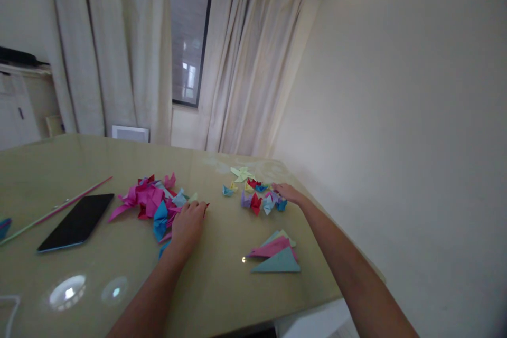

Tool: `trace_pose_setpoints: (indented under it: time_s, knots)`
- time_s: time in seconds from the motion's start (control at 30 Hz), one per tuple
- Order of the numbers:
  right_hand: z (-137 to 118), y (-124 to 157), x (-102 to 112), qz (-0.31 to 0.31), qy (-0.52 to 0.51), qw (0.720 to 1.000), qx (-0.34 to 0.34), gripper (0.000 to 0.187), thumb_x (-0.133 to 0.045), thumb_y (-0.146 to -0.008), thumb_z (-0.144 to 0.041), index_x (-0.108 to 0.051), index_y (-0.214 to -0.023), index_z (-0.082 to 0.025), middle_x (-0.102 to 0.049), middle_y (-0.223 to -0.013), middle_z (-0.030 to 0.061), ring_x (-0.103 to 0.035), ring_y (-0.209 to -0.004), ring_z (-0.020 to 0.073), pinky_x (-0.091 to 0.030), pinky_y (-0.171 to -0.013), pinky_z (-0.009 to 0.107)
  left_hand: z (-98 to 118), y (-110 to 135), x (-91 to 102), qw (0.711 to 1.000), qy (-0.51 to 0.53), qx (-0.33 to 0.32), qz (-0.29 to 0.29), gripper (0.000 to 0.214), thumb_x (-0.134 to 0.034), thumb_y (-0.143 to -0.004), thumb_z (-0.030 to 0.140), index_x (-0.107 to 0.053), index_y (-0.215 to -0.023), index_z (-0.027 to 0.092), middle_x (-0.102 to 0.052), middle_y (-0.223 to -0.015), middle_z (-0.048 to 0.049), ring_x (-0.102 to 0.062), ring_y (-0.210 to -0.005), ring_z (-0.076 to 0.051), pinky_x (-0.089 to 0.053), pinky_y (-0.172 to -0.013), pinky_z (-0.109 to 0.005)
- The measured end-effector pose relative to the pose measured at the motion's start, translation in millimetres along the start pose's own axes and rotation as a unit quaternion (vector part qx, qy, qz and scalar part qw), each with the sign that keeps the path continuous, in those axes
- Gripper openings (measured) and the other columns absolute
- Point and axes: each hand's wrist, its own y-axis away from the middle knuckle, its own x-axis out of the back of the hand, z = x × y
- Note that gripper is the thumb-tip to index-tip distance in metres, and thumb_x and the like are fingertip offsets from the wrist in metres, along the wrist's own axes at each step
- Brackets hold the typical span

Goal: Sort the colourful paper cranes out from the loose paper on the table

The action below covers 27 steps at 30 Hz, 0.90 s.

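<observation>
Reaching to paper pile point(148, 199) with left hand point(188, 223), to small papers point(256, 204) near table's point(222, 280) right edge with right hand point(288, 193); cannot tell if gripping.

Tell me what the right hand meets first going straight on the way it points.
Probably the small yellow paper just ahead of the right hand, then the blue paper; depth is unclear, so it may already touch.

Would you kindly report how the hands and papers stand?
Left hand at colourful paper pile; right hand at small folded papers; paper triangles nearer camera, blocking neither hand.
</observation>
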Motion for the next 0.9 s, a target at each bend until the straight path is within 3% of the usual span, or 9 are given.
trace_pose_setpoints:
  time_s: [0.17, 0.37, 0.7, 0.9]
  knots:
    - [2, -2, -15, -0.031, -0.020, 0.999, -0.003, 0.031, -0.061, -0.106, -0.044, -0.072, -0.105, -0.015, -0.075, -0.107, 0.0059, -0.072, -0.099, 0.0206, -0.059, -0.092, 0.042, 0, 0, 1.5, 1.000, -0.004, -0.005, -0.007, 0.034, -0.041, -0.105, 0.015, -0.069, -0.124, 0.017, -0.071, -0.125, -0.0135, -0.061, -0.124, -0.029, -0.051, -0.095, -0.036]
    - [2, -6, -28, -0.048, -0.015, 0.998, -0.042, 0.025, -0.071, -0.101, -0.036, -0.070, -0.115, -0.015, -0.072, -0.115, 0.0069, -0.071, -0.100, 0.0219, -0.061, -0.090, 0.043, 0, 0, 1.0, 1.000, -0.009, -0.004, -0.006, 0.034, -0.041, -0.105, 0.016, -0.069, -0.124, 0.018, -0.070, -0.126, -0.0143, -0.061, -0.123, -0.030, -0.052, -0.095, -0.037]
    - [16, -8, -18, 0.060, -0.094, 0.992, -0.054, 0.022, -0.071, -0.100, -0.030, -0.068, -0.115, -0.015, -0.072, -0.109, 0.0056, -0.071, -0.099, 0.0210, -0.060, -0.090, 0.041, -1, -1, -2.5, 1.000, -0.003, -0.009, 0.001, 0.033, -0.043, -0.104, 0.015, -0.068, -0.126, 0.016, -0.071, -0.125, -0.0141, -0.061, -0.123, -0.031, -0.051, -0.095, -0.037]
    - [15, -14, -19, 0.079, -0.156, 0.984, -0.033, 0.017, -0.074, -0.098, -0.029, -0.069, -0.103, -0.014, -0.072, -0.097, 0.0026, -0.071, -0.089, 0.0183, -0.060, -0.083, 0.036, 0, -1, -3.6, 1.000, -0.002, -0.006, 0.005, 0.034, -0.042, -0.104, 0.015, -0.069, -0.125, 0.019, -0.071, -0.125, -0.0141, -0.062, -0.122, -0.030, -0.051, -0.096, -0.037]
